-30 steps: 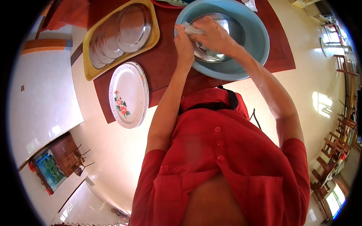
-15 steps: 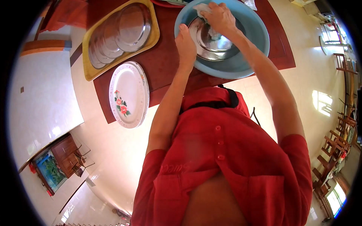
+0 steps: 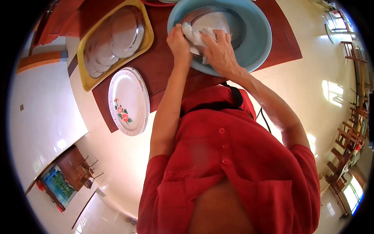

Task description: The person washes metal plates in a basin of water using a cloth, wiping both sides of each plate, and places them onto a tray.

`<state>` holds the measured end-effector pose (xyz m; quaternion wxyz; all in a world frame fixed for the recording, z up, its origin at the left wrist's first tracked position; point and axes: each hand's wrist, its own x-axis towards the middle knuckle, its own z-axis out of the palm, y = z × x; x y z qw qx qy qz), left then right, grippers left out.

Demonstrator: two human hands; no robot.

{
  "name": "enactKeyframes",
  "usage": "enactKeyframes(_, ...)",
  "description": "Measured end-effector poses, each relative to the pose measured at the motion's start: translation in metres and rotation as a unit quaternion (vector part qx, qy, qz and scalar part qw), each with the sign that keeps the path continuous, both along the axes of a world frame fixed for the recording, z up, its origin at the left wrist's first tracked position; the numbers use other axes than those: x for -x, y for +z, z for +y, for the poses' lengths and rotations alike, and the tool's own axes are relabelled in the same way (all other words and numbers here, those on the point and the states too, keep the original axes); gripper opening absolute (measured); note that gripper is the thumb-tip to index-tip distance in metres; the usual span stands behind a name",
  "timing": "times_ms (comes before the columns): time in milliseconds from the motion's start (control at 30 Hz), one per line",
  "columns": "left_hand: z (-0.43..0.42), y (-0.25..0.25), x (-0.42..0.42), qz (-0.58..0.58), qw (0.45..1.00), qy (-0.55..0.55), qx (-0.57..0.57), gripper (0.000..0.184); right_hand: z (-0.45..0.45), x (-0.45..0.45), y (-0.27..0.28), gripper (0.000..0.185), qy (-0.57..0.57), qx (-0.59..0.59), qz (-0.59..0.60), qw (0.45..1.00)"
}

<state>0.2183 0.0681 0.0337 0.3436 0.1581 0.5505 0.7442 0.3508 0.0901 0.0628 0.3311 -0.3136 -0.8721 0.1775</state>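
Observation:
A round metal plate (image 3: 219, 24) is tilted in the light-blue basin (image 3: 260, 46). My left hand (image 3: 179, 46) grips its left rim, thumb up at the edge. Bunched in my right hand (image 3: 221, 52) is a white cloth (image 3: 198, 36), pressed on the plate's near left part, close to my left thumb. The cloth and both hands cover part of the plate's near edge. My left fingers are partly hidden beneath the rim.
On the dark red table (image 3: 159, 74) lies a yellow tray (image 3: 149, 41) with several overlapping metal plates (image 3: 126, 33). White oval plates with a flower pattern (image 3: 126, 97) are stacked at the near left edge. Part of a red container (image 3: 156, 3) shows at the top.
My right hand has moved the cloth from the plate's far side to its near left side, beside my left hand. The plate looks more tilted. The view has shifted slightly.

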Motion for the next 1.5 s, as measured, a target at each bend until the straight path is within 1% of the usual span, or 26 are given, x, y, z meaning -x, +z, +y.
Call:
enactKeyframes(67,0.003,-0.002,0.001,0.004,1.000,-0.002,-0.003,0.023,0.002,-0.008,0.001,0.032,-0.019,-0.011,-0.060,0.998)
enactKeyframes(100,0.006,-0.001,0.002,-0.001,1.000,0.008,-0.002,0.023,0.008,-0.009,0.003,0.032,-0.023,-0.010,-0.060,0.998)
enactKeyframes(167,0.010,-0.004,0.005,-0.024,0.999,0.032,0.023,0.024,0.028,-0.008,0.002,0.032,-0.098,0.039,-0.169,0.980)
enactKeyframes(200,0.009,-0.002,0.002,-0.023,0.999,0.028,0.024,0.024,0.040,-0.010,-0.008,0.032,-0.101,0.041,-0.168,0.980)
enactKeyframes(267,0.007,0.008,-0.002,0.011,0.998,0.045,0.038,0.023,0.069,-0.021,-0.036,0.030,-0.189,0.013,-0.184,0.965)
enactKeyframes(400,0.007,0.005,-0.002,0.025,0.998,0.055,0.033,0.023,0.110,-0.050,-0.064,0.031,-0.174,-0.036,-0.236,0.955)
enactKeyframes(467,0.007,0.003,-0.001,0.034,0.997,0.055,0.040,0.022,0.113,-0.046,-0.068,0.027,-0.205,0.011,-0.270,0.941)
enactKeyframes(600,0.007,0.006,-0.001,0.013,0.997,0.068,0.027,0.022,0.109,-0.047,-0.072,0.021,-0.135,0.014,-0.257,0.957)
enactKeyframes(667,0.004,0.005,0.002,0.003,0.999,0.042,0.034,0.023,0.083,-0.047,-0.059,0.020,-0.132,0.012,-0.134,0.982)
enactKeyframes(700,0.004,0.007,0.001,0.003,0.998,0.046,0.030,0.023,0.073,-0.046,-0.051,0.020,-0.129,0.008,-0.134,0.983)
enactKeyframes(767,0.004,0.012,-0.003,-0.015,0.997,0.057,0.045,0.022,0.048,-0.041,-0.039,0.028,-0.150,0.101,-0.179,0.967)
enactKeyframes(800,0.004,0.011,-0.002,-0.015,0.997,0.058,0.043,0.022,0.034,-0.038,-0.032,0.028,-0.149,0.099,-0.178,0.968)
enactKeyframes(867,0.005,0.009,0.000,-0.009,0.995,0.049,0.090,0.027,0.009,-0.030,-0.014,0.024,-0.070,0.121,-0.083,0.987)
enactKeyframes(900,0.005,0.010,0.000,-0.008,0.995,0.047,0.088,0.027,-0.002,-0.023,-0.001,0.024,-0.072,0.119,-0.082,0.987)
enactKeyframes(967,0.003,0.012,0.000,-0.042,0.995,0.019,0.093,0.029,-0.015,-0.009,0.023,0.029,-0.019,0.090,-0.105,0.990)
enactKeyframes(1000,0.001,0.014,-0.001,-0.040,0.995,0.018,0.093,0.029,-0.012,-0.003,0.025,0.029,-0.020,0.090,-0.103,0.990)
enactKeyframes(1100,0.001,0.015,-0.001,-0.041,0.994,0.010,0.102,0.027,0.008,0.010,0.022,0.024,-0.068,-0.014,-0.093,0.993)
enactKeyframes(1133,0.000,0.011,-0.002,0.020,0.996,0.016,0.085,0.024,0.015,0.011,0.020,0.024,-0.067,-0.014,-0.091,0.993)
enactKeyframes(1167,-0.001,0.006,-0.003,0.080,0.994,0.022,0.070,0.024,0.023,0.011,0.015,0.032,-0.072,-0.007,-0.094,0.993)
enactKeyframes(1200,-0.002,0.006,-0.003,0.081,0.994,0.025,0.071,0.024,0.033,0.013,0.009,0.040,-0.077,0.000,-0.097,0.992)
enactKeyframes(1233,-0.003,0.007,-0.004,0.090,0.994,0.018,0.067,0.023,0.044,0.018,0.001,0.038,-0.116,0.070,-0.078,0.988)
enactKeyframes(1267,-0.005,0.008,-0.005,0.099,0.993,0.012,0.061,0.023,0.056,0.018,-0.005,0.038,-0.114,0.071,-0.078,0.988)
enactKeyframes(1333,-0.007,0.007,-0.007,0.120,0.991,0.012,0.064,0.022,0.083,0.012,-0.015,0.039,-0.072,0.003,-0.213,0.974)
enactKeyframes(1367,-0.008,0.006,-0.007,0.139,0.988,0.010,0.067,0.022,0.095,0.010,-0.024,0.039,-0.070,0.002,-0.211,0.975)
enactKeyframes(1433,-0.006,0.003,-0.005,0.151,0.985,0.024,0.076,0.025,0.112,0.005,-0.043,0.035,-0.171,0.104,-0.181,0.963)
enactKeyframes(1500,-0.005,0.002,-0.006,0.136,0.986,0.037,0.088,0.029,0.118,-0.002,-0.041,0.036,-0.164,0.116,-0.197,0.960)
